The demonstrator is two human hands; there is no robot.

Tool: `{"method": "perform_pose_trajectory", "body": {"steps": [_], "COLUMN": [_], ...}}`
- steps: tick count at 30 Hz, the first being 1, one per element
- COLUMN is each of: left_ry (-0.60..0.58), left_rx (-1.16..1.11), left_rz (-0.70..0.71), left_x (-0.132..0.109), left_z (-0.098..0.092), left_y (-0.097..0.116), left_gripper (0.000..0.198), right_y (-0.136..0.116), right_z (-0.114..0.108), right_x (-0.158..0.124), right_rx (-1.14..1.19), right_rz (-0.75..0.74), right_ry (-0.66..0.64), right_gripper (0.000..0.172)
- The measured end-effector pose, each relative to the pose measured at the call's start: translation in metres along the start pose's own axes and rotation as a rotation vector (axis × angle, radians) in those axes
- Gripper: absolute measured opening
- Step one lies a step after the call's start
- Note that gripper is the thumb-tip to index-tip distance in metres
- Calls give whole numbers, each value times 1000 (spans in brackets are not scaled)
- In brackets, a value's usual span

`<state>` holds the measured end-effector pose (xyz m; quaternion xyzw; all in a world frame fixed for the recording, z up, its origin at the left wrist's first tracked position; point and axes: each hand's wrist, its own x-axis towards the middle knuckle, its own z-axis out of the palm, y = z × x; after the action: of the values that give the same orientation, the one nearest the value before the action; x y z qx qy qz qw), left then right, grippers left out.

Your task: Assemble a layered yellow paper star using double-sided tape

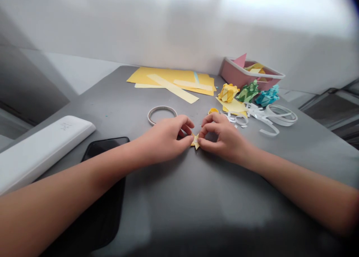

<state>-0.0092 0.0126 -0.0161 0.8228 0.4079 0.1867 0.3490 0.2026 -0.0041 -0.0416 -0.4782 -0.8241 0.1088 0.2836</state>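
Observation:
A small yellow folded paper piece (pixel 196 141) with pointed tips lies between my two hands, low over the grey table. My left hand (pixel 171 139) pinches its left side between thumb and finger. On its right side, my right hand (pixel 223 137) closes thumb and forefinger on the piece. Just behind my left hand is a roll of tape (pixel 162 108), partly covered by that hand. A small yellow ring (pixel 213 110) shows behind my right fingers.
Yellow sheets and strips (pixel 168 77) lie at the back. Right: pink box (pixel 238 74), yellow (pixel 229 92), green (pixel 248 91) and blue (pixel 267 95) folded paper shapes, white strips (pixel 269 126). Left: black phone (pixel 112 212) under my forearm, white case (pixel 42 148). Grey table (pixel 179 212).

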Motion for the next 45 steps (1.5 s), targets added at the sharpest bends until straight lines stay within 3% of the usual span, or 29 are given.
{"method": "perform_pose_trajectory", "body": {"steps": [11, 16, 23, 29, 33, 35, 38, 40, 45], "left_ry": [18, -18, -59, 111, 174, 162, 92, 58, 31], "left_rx": [-67, -285, -477, -487, -468, -498, -551, -578, -626], "left_rz": [-29, -95, -111, -103, -151, -135, -58, -25, -21], "left_x": [2, 4, 4, 3, 2, 2, 0, -1, -1], "left_z": [0, -3, -4, -7, -8, -8, -6, -6, -5], "left_y": [0, 3, 3, 9, 13, 13, 14, 14, 16], "left_gripper": [30, 43, 42, 37, 39, 40, 41, 40, 39], "right_y": [-5, -9, -17, -22, -21, -20, -23, -25, -29], "right_z": [-4, -7, -9, -15, -16, -15, -13, -12, -14], "right_x": [1, -1, -3, -1, -1, -1, -1, -2, -2], "right_rx": [174, 192, 170, 208, 427, 571, 759, 822, 836], "right_rz": [-47, -100, -153, -11, 155, 193, 184, 188, 233], "right_ry": [50, 127, 199, 243, 351, 355, 224, 166, 173], "right_gripper": [11, 12, 10, 7, 5, 17, 32, 33, 32]}}
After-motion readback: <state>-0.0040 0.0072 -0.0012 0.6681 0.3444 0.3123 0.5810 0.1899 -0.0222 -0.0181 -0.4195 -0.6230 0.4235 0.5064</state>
